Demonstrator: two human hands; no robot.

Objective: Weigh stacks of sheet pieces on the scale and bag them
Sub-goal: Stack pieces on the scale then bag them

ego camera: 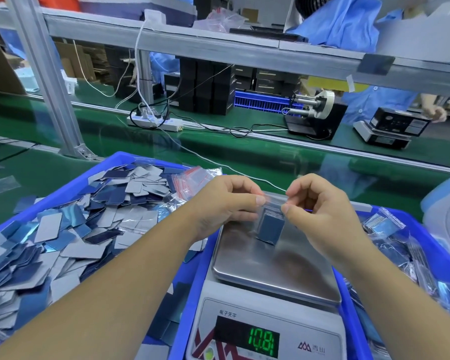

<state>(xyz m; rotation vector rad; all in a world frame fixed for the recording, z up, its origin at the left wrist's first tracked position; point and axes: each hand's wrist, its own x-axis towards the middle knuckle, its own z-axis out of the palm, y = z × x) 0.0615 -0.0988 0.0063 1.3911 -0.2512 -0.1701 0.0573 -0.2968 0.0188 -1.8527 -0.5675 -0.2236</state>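
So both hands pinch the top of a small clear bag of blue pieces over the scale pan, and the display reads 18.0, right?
Not quite: in the head view the display reads 10.8. The rest holds: left hand and right hand pinch the bag above the scale pan.

Scale display reads 10.8, maybe 10.81; panel label 电子天平.

Both hands crowd the air over the scale pan. Left, a blue bin heaped with sheet pieces; right, a bin of filled bags. Beyond, bare green conveyor belt.
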